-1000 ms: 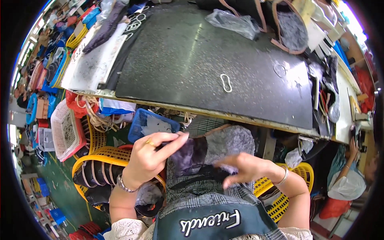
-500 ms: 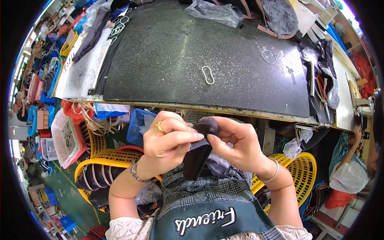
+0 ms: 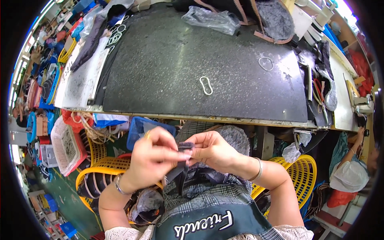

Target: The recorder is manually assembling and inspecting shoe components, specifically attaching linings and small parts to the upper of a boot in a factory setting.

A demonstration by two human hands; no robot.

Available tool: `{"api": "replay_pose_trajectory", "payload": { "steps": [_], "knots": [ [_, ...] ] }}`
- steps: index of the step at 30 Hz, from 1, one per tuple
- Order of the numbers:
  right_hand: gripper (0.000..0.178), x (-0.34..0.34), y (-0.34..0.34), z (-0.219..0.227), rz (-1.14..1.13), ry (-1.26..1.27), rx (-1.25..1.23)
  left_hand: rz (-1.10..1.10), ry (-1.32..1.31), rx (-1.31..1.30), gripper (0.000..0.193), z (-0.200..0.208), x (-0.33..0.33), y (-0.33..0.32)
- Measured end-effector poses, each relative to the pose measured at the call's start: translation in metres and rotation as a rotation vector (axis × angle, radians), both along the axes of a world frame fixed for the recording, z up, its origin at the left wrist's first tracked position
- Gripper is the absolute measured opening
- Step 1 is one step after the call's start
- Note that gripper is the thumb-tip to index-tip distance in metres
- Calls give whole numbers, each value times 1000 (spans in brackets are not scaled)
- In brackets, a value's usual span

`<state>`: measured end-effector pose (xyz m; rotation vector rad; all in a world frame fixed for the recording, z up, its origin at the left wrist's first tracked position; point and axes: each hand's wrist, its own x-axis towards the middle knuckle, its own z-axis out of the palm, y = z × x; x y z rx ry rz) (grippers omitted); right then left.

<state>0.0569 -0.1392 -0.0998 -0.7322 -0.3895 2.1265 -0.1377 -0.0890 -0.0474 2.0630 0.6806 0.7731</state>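
Observation:
Low over my lap, my left hand and my right hand meet at a dark fabric piece. My right fingers and thumb are closed on its upper end. The left fingers are pinched against the same spot, partly smeared by motion. A narrow part of the piece hangs below the fingers; what it belongs to cannot be made out. Behind my right hand, a grey furry piece rests over my lap. On the black work mat lie a white elastic loop and a thinner loop.
Clear plastic and a fur-lined dark piece lie at the mat's far edge. Yellow baskets with dark pieces stand at both sides of me. A blue basket is under the table edge. Scissors lie at right.
Both hands have moved lower and to the left with the dark piece, which has turned and now looks narrower. The grey furry piece has come into view behind my right hand.

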Motion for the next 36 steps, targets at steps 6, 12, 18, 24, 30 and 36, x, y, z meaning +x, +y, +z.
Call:
{"api": "replay_pose_trajectory", "payload": {
  "steps": [6,12,18,24,30,36],
  "knots": [
    [13,67,88,18,-254,-1199,760,-242,-34,215,24,-26,-7,4],
    [28,208,221,4,-389,-2319,1296,45,-62,-29,31,-27,16,19],
    [15,178,206,10,-376,-2028,1148,56,-104,-393,21,-16,13,28],
    [13,92,110,37,-317,-589,516,123,-183,-665,14,-3,13,28],
    [9,60,52,51,-279,-338,376,136,-91,-621,9,8,21,19],
    [7,42,28,60,-258,-501,521,137,-222,-639,15,8,25,4]
  ]
}}
